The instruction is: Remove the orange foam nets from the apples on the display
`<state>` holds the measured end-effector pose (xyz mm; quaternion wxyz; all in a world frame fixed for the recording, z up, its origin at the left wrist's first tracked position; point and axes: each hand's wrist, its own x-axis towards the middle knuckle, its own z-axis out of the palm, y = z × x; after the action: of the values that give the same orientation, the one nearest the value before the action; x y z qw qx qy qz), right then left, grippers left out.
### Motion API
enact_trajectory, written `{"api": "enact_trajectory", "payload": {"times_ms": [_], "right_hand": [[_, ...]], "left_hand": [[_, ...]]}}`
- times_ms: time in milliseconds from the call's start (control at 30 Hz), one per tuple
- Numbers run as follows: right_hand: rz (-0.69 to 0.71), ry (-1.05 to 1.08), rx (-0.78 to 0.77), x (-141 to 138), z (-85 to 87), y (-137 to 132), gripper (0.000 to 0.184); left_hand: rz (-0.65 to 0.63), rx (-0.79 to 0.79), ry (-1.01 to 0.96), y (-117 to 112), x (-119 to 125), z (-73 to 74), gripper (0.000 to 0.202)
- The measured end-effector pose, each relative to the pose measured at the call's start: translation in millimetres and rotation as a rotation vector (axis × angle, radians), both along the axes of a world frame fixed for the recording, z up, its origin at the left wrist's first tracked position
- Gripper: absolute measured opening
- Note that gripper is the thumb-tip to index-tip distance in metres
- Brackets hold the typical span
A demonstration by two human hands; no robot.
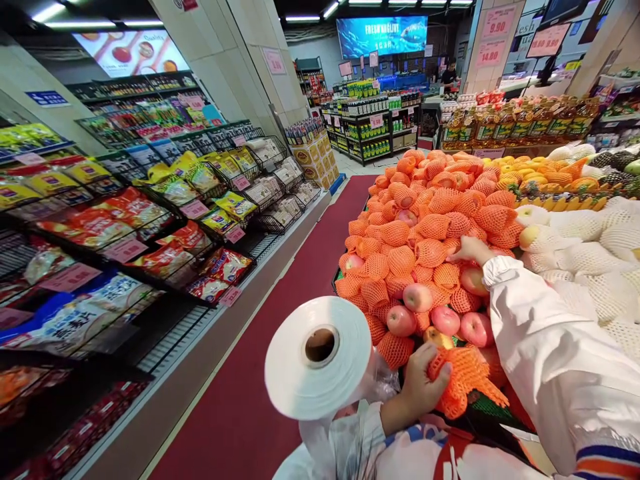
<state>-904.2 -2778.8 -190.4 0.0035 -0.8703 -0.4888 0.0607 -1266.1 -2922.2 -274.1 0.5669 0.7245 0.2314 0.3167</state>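
Near the front edge of the heap, my left hand (423,380) is closed around a bunch of crumpled orange foam netting (467,381). My right hand (473,252) reaches further into the pile, its fingers bent over an apple in an orange foam net (457,225); its fingertips are partly hidden. Between the two hands lie several bare pink apples (446,321), and most of the others sit in orange nets (401,260). A large roll of clear plastic bags (290,363) stands close to my left forearm, with loose film hanging from it.
White-netted fruit (590,233) lies at the right, with yellow fruit (537,170) behind it. Oil bottles (520,125) stand at the back. Racks of packaged food (135,217) line the left, across a dark red floor strip (250,380). A pillar (240,60) rises beyond.
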Motion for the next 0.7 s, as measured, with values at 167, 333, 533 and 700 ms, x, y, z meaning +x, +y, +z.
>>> {"api": "enact_trajectory", "payload": {"times_ms": [167, 333, 533, 700], "right_hand": [[0.027, -0.055, 0.033, 1.9, -9.8, -10.9, 0.079], [0.120, -0.042, 0.096, 5.4, -2.2, -28.7, 0.058], [-0.029, -0.001, 0.223, 34.5, 15.0, -44.1, 0.045], [0.077, -0.027, 0.267, 18.4, 17.9, -50.7, 0.045]], "left_hand": [[-0.006, -0.072, -0.036, -1.1, 3.9, 0.7, 0.039], [-0.036, -0.059, -0.064, -3.5, 9.2, 3.5, 0.038], [-0.046, -0.047, -0.082, -5.7, 10.7, 3.1, 0.033], [-0.047, -0.046, -0.093, -5.1, 11.1, 1.0, 0.034]]}}
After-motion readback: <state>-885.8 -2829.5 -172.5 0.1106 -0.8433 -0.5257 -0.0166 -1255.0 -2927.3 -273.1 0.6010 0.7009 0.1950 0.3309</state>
